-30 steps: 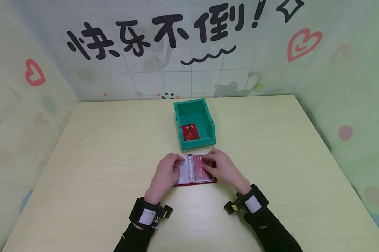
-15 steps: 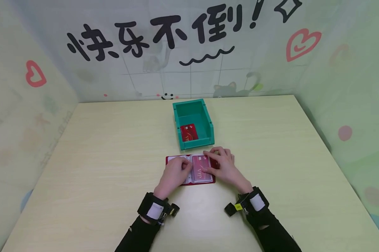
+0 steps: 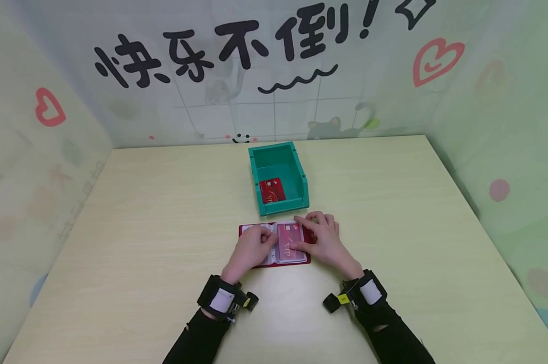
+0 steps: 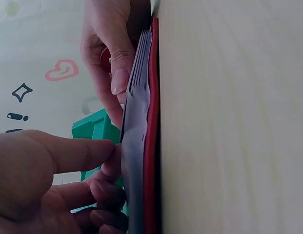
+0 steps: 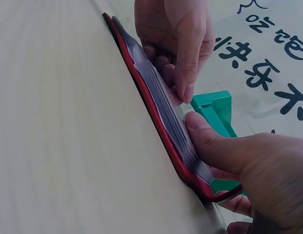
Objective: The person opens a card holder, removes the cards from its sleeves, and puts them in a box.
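A red card holder (image 3: 266, 266) lies spread on the table with clear sleeves on both sides of its ringed middle. Its right-hand sleeve contains a pink-red VIP card (image 3: 289, 243). My left hand (image 3: 254, 246) is over the middle, thumb and forefinger pinching the clear sleeve (image 4: 134, 117) near its inner edge. My right hand (image 3: 325, 241) grips the right side of the card holder. Its thumb (image 5: 205, 134) presses on the stacked sleeves, with fingers around the far side partly hidden. In the head view, the left hand covers much of the left sleeve.
Just beyond the card holder stands a green plastic bin (image 3: 280, 206). Another red VIP card (image 3: 272, 190) lies inside it. The pale wooden table (image 3: 165, 212) meets printed curtains at the back and both sides.
My left hand has moved right, from the left sleeve to the middle. My right fingers have shifted to the card's right side and spread apart. In the last half second, little differs.
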Demonstrator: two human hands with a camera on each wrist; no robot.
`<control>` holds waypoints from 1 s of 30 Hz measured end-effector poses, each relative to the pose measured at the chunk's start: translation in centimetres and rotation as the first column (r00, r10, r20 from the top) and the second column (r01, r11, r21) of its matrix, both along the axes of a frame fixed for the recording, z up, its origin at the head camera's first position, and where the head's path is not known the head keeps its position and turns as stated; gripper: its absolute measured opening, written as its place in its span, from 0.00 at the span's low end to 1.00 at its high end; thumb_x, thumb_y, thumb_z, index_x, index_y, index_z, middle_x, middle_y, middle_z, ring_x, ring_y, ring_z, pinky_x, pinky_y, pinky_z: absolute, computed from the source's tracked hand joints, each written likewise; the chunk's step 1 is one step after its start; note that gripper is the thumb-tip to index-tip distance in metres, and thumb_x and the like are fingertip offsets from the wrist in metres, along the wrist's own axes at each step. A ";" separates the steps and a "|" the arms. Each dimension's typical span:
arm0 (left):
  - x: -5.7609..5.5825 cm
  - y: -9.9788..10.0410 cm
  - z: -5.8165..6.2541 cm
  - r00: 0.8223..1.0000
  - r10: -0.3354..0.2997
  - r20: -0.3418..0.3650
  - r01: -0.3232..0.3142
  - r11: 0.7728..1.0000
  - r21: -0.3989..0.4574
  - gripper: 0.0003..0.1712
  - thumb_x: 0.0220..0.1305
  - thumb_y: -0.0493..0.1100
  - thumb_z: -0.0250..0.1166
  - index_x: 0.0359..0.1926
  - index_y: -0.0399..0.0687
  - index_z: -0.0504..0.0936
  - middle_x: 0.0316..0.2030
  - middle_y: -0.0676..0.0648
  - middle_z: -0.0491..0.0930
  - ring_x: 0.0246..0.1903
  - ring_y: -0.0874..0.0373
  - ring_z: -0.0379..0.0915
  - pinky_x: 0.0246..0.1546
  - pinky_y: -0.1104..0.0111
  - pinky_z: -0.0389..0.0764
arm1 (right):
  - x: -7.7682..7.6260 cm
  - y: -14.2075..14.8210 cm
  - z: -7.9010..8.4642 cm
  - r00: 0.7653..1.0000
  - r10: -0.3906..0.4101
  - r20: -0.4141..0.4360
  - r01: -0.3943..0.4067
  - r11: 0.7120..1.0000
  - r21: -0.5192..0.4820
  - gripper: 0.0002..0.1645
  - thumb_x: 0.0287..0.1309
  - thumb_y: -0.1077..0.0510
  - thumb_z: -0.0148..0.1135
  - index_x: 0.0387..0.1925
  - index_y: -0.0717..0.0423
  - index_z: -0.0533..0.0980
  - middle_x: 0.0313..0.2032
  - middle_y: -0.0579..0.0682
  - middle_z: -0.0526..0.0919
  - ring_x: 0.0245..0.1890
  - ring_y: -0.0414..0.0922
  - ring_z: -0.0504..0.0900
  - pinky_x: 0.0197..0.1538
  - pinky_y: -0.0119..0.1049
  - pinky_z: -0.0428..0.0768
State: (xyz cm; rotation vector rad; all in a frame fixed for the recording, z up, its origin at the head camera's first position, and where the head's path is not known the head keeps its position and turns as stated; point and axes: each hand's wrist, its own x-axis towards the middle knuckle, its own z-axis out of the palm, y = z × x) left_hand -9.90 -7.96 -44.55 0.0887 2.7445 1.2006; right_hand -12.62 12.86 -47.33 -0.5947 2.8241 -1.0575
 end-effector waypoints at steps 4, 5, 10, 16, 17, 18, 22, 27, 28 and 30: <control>-0.1 0.2 -0.2 0.999 -0.024 -0.040 0.023 0.999 -0.026 0.14 0.69 0.40 0.63 0.25 0.41 0.83 0.17 0.48 0.73 0.25 0.57 0.68 0.26 0.71 0.64 | 0.0 0.0 0.0 1.000 -0.006 -0.006 0.006 1.000 0.010 0.43 0.50 0.47 0.77 0.67 0.51 0.73 0.58 0.59 0.70 0.62 0.58 0.61 0.63 0.58 0.60; 0.0 0.2 -0.3 0.998 -0.032 -0.053 0.029 0.999 -0.043 0.13 0.69 0.40 0.62 0.27 0.40 0.84 0.19 0.46 0.76 0.28 0.55 0.70 0.31 0.69 0.67 | 0.0 -0.1 0.0 1.000 -0.006 -0.006 0.006 1.000 0.012 0.42 0.50 0.47 0.77 0.67 0.51 0.74 0.57 0.59 0.70 0.62 0.58 0.61 0.63 0.58 0.60; 0.3 0.7 -0.4 0.994 -0.040 -0.102 0.026 0.990 -0.137 0.10 0.69 0.39 0.62 0.36 0.36 0.87 0.35 0.39 0.81 0.44 0.47 0.68 0.51 0.56 0.67 | -0.1 -0.1 0.0 1.000 0.001 -0.002 -0.001 1.000 0.005 0.42 0.51 0.47 0.77 0.67 0.51 0.74 0.57 0.59 0.70 0.62 0.57 0.60 0.63 0.57 0.59; 0.6 1.1 -0.5 0.996 0.012 -0.089 -0.028 0.983 -0.180 0.10 0.69 0.40 0.62 0.35 0.37 0.86 0.37 0.40 0.68 0.46 0.45 0.60 0.47 0.58 0.63 | 0.0 0.0 -0.1 1.000 0.008 0.003 -0.008 1.000 -0.001 0.41 0.51 0.48 0.77 0.67 0.52 0.74 0.56 0.58 0.70 0.61 0.56 0.61 0.62 0.56 0.60; 0.7 1.2 -0.5 0.996 0.018 -0.091 -0.035 0.982 -0.185 0.10 0.69 0.40 0.62 0.35 0.37 0.86 0.37 0.40 0.67 0.46 0.44 0.59 0.47 0.58 0.62 | 0.0 0.0 -0.1 1.000 0.009 0.003 -0.009 1.000 -0.001 0.41 0.51 0.48 0.77 0.67 0.52 0.74 0.56 0.58 0.70 0.61 0.56 0.61 0.62 0.56 0.60; 0.7 1.2 -0.5 0.996 0.025 -0.089 -0.042 0.981 -0.188 0.11 0.70 0.40 0.62 0.35 0.37 0.86 0.37 0.41 0.65 0.46 0.44 0.58 0.47 0.58 0.61 | 0.0 0.0 -0.1 1.000 0.010 0.003 -0.010 1.000 0.001 0.41 0.51 0.48 0.77 0.67 0.52 0.74 0.56 0.58 0.70 0.61 0.56 0.61 0.62 0.56 0.60; 0.8 1.4 -0.6 0.995 0.040 -0.095 -0.058 0.979 -0.193 0.11 0.70 0.41 0.62 0.36 0.37 0.86 0.38 0.42 0.62 0.46 0.45 0.56 0.46 0.59 0.59 | 0.0 0.0 -0.1 1.000 0.016 0.000 -0.016 1.000 0.006 0.41 0.51 0.48 0.77 0.67 0.52 0.74 0.56 0.58 0.70 0.61 0.56 0.61 0.62 0.56 0.60; 0.9 1.4 -0.6 0.994 0.048 -0.097 -0.065 0.981 -0.183 0.11 0.70 0.41 0.63 0.38 0.36 0.86 0.38 0.43 0.61 0.46 0.46 0.55 0.45 0.60 0.58 | -0.1 0.3 0.0 0.999 0.037 0.012 -0.037 0.999 0.006 0.41 0.53 0.47 0.75 0.67 0.51 0.74 0.56 0.57 0.69 0.61 0.56 0.61 0.61 0.56 0.61; 0.9 1.3 -0.6 0.994 0.048 -0.094 -0.064 0.982 -0.179 0.11 0.70 0.40 0.63 0.38 0.36 0.86 0.39 0.42 0.61 0.46 0.46 0.55 0.45 0.60 0.58 | -0.2 0.3 0.0 0.999 0.043 0.015 -0.043 0.999 0.009 0.40 0.54 0.47 0.75 0.68 0.51 0.73 0.56 0.57 0.69 0.61 0.56 0.61 0.62 0.56 0.61; 0.9 1.2 -0.5 0.996 0.044 -0.083 -0.058 0.983 -0.171 0.11 0.70 0.40 0.63 0.38 0.36 0.87 0.40 0.42 0.61 0.47 0.46 0.56 0.46 0.60 0.59 | -0.3 0.6 0.0 0.998 0.053 0.028 -0.053 0.999 0.006 0.40 0.55 0.47 0.74 0.68 0.50 0.73 0.57 0.57 0.69 0.61 0.56 0.61 0.62 0.56 0.61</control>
